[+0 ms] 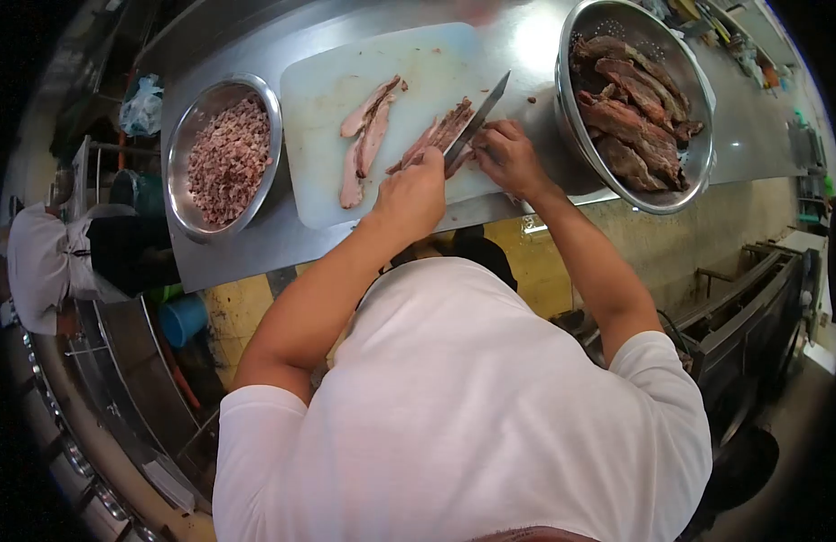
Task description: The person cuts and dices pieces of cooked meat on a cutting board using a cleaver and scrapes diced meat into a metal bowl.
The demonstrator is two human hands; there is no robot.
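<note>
My left hand (412, 196) is closed around the handle of a knife (479, 118), whose long blade slants up and to the right. Under and beside the blade lies a piece of cooked meat (443, 135) on a white cutting board (323, 86). Just right of the blade, my right hand (513, 161) has its fingers bent and pressed onto the meat's near end, partly hiding it. Two long slices of meat (370, 149) rest on the board left of the knife.
A steel bowl (175, 185) of chopped meat stands left of the board. On the right is a large steel colander (567, 122) holding several long meat pieces (630, 126). Everything sits on a metal table (228, 257). A blue bucket (183, 321) is below at left.
</note>
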